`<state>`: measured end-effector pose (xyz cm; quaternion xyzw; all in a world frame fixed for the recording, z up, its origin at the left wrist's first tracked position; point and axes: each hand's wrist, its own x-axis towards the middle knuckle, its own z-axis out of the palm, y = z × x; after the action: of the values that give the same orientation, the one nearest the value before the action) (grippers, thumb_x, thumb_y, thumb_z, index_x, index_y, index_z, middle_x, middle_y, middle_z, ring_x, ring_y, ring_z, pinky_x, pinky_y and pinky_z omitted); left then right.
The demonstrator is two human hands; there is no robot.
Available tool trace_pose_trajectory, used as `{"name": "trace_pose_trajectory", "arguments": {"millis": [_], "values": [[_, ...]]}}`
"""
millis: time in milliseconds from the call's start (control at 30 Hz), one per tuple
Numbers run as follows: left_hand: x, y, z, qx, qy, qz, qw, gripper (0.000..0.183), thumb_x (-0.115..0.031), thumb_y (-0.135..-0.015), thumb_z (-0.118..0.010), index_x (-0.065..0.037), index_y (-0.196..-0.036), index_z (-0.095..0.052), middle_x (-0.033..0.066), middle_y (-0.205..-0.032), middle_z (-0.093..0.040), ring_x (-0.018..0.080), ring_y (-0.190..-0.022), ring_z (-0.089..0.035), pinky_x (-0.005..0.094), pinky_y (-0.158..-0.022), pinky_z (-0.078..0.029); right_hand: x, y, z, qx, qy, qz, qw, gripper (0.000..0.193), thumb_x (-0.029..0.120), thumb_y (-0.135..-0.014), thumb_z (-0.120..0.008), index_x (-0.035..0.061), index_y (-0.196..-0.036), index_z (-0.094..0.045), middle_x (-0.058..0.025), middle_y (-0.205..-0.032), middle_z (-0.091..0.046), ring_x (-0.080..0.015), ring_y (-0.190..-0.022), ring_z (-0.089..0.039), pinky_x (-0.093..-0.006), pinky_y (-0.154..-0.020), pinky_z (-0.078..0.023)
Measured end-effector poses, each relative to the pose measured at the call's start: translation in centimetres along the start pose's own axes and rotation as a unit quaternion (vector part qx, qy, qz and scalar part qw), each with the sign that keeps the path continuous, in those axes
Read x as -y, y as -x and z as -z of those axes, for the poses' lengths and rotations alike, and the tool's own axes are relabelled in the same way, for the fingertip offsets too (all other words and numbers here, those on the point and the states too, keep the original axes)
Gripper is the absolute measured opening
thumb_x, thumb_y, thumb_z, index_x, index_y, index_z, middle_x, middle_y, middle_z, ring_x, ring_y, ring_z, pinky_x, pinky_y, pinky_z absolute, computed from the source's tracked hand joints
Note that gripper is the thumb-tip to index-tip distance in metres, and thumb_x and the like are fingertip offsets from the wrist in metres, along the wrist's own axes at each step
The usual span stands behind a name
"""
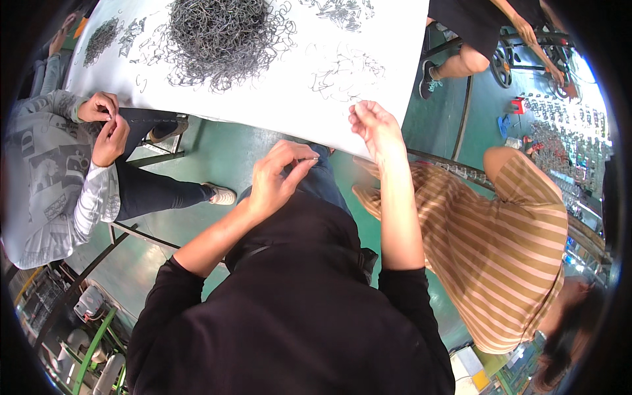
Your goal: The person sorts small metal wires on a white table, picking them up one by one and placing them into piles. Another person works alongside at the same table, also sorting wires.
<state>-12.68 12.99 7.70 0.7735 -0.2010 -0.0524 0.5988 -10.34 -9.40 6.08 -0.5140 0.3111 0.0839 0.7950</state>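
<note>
My left hand [278, 176] is raised in front of my body, just short of the table's near edge. Its thumb and forefinger are pinched together, and a tiny greyish bit shows at the tips, too small to name. Over the near right edge of the white table [283, 108], my right hand [376, 128] is closed with its fingers curled toward the thumb; whatever it may hold is hidden. Just beyond it lies a loose scatter of thin bent wire pieces [345, 74]. A large heap of dark bent metal wire pieces [220, 33] covers the table's far middle.
Smaller groups of wire pieces lie at the far right [341, 13] and far left [102, 41]. A person in a grey patterned top [56, 164] sits at left, hands together. Close on my right is a person in a striped top [500, 243]. Another person stands beyond.
</note>
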Motion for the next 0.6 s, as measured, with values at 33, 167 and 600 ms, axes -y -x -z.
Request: {"name": "trace_pose_trajectory", "arguments": {"millis": [33, 167, 600], "values": [[0.0, -0.1, 0.1, 0.006, -0.006, 0.000, 1.000, 0.011, 0.000, -0.080, -0.069, -0.004, -0.091, -0.069, 0.0068, -0.091, -0.068, 0.0172, -0.069, -0.059, 0.0282, -0.064, -0.049, 0.1, 2.3, -0.8, 0.013, 0.002, 0.033, 0.999, 0.017, 0.008, -0.092, -0.061, 0.0010, -0.104, -0.052, -0.0107, -0.089, -0.064, -0.0156, -0.073, -0.062, -0.0233, -0.059, -0.050], [0.1, -0.4, 0.4, 0.021, 0.010, 0.004, 1.000, 0.014, 0.002, -0.080, -0.069, -0.003, -0.092, -0.068, 0.0059, -0.090, -0.068, 0.0165, -0.069, -0.059, 0.0279, -0.063, -0.049, -0.8, 9.1, -4.1, 0.005, 0.015, 0.122, 0.992, 0.029, 0.001, -0.088, -0.063, 0.0035, -0.110, -0.044, -0.0124, -0.085, -0.065, -0.0160, -0.066, -0.064, -0.0230, -0.052, -0.050], [0.8, 0.1, -0.6, 0.044, 0.025, -0.047, 0.998, 0.040, 0.006, -0.078, -0.068, -0.003, -0.116, -0.055, 0.0086, -0.098, -0.066, 0.0152, -0.075, -0.060, 0.0268, -0.069, -0.050, -5.0, 11.2, -6.3, -0.106, 0.065, 0.336, 0.934, 0.022, -0.006, -0.088, -0.061, -0.0002, -0.099, -0.043, -0.0150, -0.089, -0.063, -0.0184, -0.073, -0.067, -0.0288, -0.066, -0.058]]}}
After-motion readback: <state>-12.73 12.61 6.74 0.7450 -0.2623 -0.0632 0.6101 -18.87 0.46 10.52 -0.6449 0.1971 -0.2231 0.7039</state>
